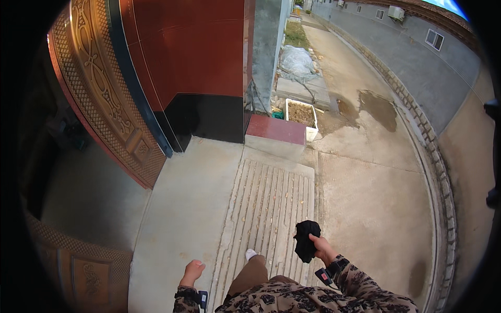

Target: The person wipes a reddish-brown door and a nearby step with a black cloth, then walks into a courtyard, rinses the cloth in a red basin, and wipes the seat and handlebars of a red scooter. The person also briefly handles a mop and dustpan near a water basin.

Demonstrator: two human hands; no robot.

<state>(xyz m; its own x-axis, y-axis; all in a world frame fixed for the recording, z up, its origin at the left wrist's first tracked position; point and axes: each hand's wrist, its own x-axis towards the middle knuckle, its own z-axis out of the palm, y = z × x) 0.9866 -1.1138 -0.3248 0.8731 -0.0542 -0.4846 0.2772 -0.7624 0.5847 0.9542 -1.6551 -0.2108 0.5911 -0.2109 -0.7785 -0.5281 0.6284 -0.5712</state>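
My right hand grips a bunched black cloth, with the thumb pressed on its near side. The cloth hangs above the right edge of a grooved concrete ramp. On the other side of my body, my left hand is curled into a loose fist over the smooth concrete threshold. Nothing shows in its fingers. Both wrists carry small dark strapped devices. One foot in a white shoe or sock is on the ramp, below a brown trouser leg.
To the left are carved bronze-coloured door leaves around a dark doorway. A red-topped block and a white box of soil stand ahead. Beyond lies plastic sheeting. A concrete lane runs along a grey wall.
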